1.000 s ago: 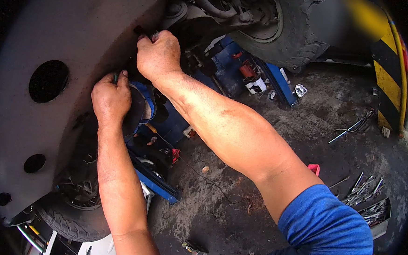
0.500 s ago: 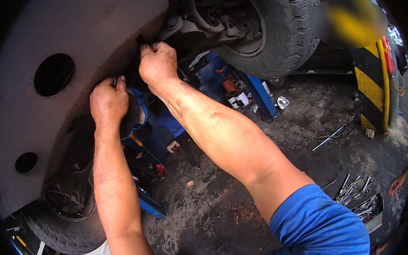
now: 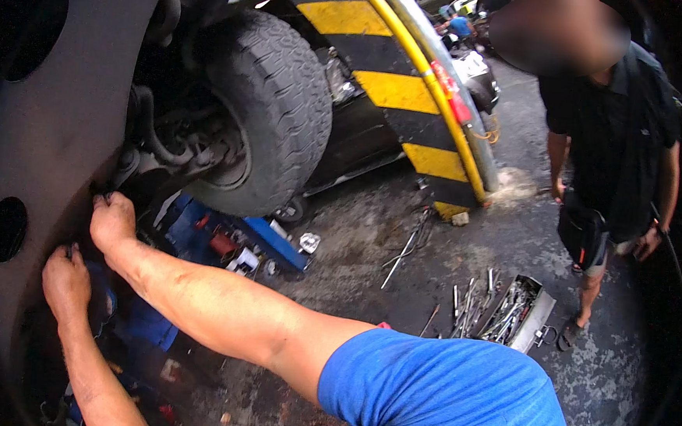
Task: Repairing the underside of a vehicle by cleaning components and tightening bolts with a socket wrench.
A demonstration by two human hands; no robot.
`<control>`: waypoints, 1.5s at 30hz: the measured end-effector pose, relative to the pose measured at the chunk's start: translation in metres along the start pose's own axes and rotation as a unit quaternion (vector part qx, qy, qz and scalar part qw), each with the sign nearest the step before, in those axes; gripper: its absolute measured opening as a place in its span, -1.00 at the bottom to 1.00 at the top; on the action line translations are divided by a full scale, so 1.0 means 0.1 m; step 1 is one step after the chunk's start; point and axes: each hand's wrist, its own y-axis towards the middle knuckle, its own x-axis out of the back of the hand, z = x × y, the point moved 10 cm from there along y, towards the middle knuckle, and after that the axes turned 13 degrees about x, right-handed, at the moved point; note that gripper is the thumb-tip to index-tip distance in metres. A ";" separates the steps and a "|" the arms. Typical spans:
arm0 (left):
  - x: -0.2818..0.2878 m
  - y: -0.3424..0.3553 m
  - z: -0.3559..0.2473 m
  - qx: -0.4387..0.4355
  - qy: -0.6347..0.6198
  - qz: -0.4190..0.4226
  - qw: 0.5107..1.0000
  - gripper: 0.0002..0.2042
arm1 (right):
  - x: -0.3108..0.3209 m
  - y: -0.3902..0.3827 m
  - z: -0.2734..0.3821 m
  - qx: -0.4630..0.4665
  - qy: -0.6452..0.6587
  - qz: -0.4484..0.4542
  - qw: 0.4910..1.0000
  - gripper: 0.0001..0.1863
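At the left stands a dark metal underbody plate (image 3: 48, 148) with large round holes. My left hand (image 3: 67, 281) is closed near the plate's lower inner edge; what its fingertips grip is hidden. Just above and to the right, my right hand (image 3: 112, 222) is pinched at the same edge, on something too small and dark to make out. Behind and above it are suspension parts (image 3: 169, 148) and a tyre with chunky tread (image 3: 292, 124). Beneath the hands lies blue metal equipment (image 3: 147, 318), partly hidden by my right forearm.
A person in black (image 3: 602, 151) stands at right. A yellow-and-black striped post (image 3: 410, 100) rises beside the tyre. On the stained floor are an open metal toolbox (image 3: 542, 311), loose wrenches, a long bar (image 3: 397, 259) and a blue rail (image 3: 273, 240) with small items around it.
My view has swung to the right, so both hands appear farther left and lower. The person in black has come into view. Both hands are still closed at the plate's edge.
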 end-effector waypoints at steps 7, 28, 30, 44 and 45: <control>-0.08 0.03 0.03 -0.029 -0.040 -0.015 0.999 -0.67 | 0.03 0.00 -0.02 -0.031 -0.005 0.018 0.999 -0.72; 0.08 0.05 0.00 -0.024 0.010 -0.014 1.000 -0.71 | -0.13 0.04 0.07 0.068 -0.046 0.005 0.997 -0.68; 0.04 0.08 0.02 -0.039 0.007 -0.028 0.999 -0.72 | -0.11 -0.01 0.03 0.025 0.020 -0.015 0.999 -0.70; 0.04 0.03 -0.05 -0.016 -0.015 -0.006 1.000 -0.75 | -0.14 -0.04 -0.14 -0.150 0.172 0.012 0.973 -0.69; 0.06 0.02 -0.04 -0.019 -0.016 -0.014 1.000 -0.75 | -0.15 -0.06 -0.11 -0.150 0.157 0.023 0.976 -0.69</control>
